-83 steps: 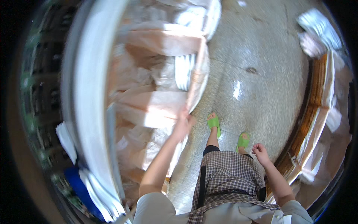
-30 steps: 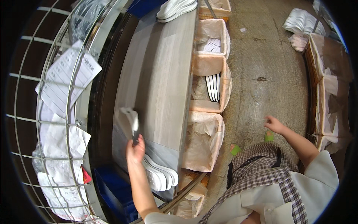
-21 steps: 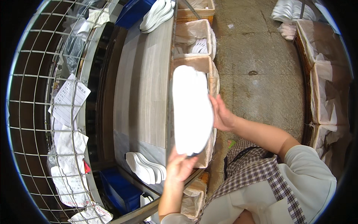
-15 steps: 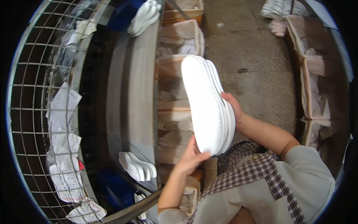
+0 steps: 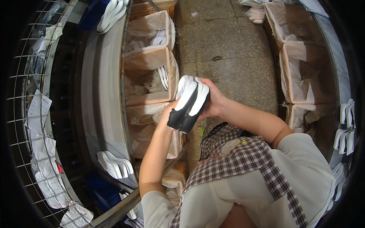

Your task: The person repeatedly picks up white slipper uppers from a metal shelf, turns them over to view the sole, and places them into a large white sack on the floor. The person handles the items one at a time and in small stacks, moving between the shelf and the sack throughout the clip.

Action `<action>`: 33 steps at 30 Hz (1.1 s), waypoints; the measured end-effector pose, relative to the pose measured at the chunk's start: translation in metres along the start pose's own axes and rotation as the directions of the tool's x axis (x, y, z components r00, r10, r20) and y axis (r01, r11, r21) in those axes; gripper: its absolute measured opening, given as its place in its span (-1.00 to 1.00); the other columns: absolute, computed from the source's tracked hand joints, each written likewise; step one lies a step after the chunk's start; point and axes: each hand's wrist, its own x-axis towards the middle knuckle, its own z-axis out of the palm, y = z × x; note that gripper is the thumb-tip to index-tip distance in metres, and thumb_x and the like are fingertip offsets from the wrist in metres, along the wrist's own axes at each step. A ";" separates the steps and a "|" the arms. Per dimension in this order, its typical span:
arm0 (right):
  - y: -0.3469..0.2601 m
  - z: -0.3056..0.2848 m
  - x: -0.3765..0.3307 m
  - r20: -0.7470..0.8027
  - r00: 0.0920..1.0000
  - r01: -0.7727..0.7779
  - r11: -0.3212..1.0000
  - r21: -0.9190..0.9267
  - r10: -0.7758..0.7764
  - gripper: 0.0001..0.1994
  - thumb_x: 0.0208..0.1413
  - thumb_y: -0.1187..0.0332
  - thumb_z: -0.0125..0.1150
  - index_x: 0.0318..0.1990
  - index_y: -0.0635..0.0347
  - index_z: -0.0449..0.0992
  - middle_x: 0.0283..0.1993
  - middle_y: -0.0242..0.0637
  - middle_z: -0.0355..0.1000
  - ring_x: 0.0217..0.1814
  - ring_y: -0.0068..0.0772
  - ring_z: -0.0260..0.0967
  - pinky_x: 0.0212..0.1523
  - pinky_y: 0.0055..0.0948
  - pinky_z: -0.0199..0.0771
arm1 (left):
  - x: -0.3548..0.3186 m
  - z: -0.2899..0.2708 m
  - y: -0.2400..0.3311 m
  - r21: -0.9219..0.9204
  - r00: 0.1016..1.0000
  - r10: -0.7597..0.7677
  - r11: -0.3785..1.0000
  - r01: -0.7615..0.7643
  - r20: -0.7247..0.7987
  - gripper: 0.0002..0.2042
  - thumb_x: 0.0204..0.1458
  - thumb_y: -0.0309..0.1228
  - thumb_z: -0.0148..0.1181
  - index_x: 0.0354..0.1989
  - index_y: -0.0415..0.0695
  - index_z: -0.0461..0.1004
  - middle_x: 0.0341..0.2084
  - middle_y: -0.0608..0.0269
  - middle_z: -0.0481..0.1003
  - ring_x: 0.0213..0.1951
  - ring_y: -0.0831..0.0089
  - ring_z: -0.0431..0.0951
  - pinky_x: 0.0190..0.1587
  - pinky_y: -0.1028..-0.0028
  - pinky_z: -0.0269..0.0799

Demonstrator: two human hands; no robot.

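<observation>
Speckled stone floor (image 5: 232, 49) runs between lined cardboard boxes (image 5: 150, 64) and a wire rack (image 5: 26, 125)

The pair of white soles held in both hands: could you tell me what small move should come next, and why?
Probably lower the soles left into the paper-lined carton beside them. Both the left hand and right hand grip them above the cartons, and that carton already holds similar white soles.

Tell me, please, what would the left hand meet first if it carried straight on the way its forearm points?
The left hand points up the picture and already grips the stack of white and black soles. Past them, the paper-lined cardboard box holding more white soles likely comes first, though it sits lower, so depth is uncertain.
</observation>
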 end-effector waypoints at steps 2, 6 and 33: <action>0.000 -0.003 -0.002 -0.028 1.000 0.003 1.000 0.011 -0.002 -0.27 0.02 -0.25 -0.21 0.23 0.05 0.16 0.31 -0.02 0.01 0.33 0.07 -0.05 0.21 0.37 -0.22 | 0.004 -0.003 -0.008 -0.006 1.000 -0.006 1.000 0.006 0.001 -0.59 0.07 -0.25 0.17 -0.06 -0.36 0.42 -0.27 0.16 0.53 -0.33 0.50 0.56 -0.32 0.58 0.51; 0.003 0.001 -0.003 -0.074 0.997 -0.023 1.000 0.019 0.024 -0.30 0.01 -0.22 -0.18 0.21 0.05 0.18 0.27 -0.02 0.04 0.29 0.02 0.00 0.20 0.35 -0.18 | 0.005 -0.008 -0.014 -0.016 0.994 0.055 0.998 -0.053 0.090 -0.62 0.08 -0.29 0.15 -0.05 -0.36 0.41 -0.25 0.15 0.52 -0.30 0.49 0.56 -0.28 0.56 0.52; 0.015 0.038 -0.012 0.486 0.692 0.722 0.502 -0.477 -0.533 -0.45 0.14 0.19 -0.04 0.20 0.38 0.14 0.10 -0.08 0.17 0.16 -0.29 0.15 0.14 -0.36 0.19 | -0.034 0.003 0.026 -0.031 0.921 0.387 0.922 -0.386 0.055 -0.55 0.28 -0.30 -0.28 0.30 -0.10 -0.11 0.21 0.09 0.11 0.22 0.23 0.17 0.23 0.23 0.14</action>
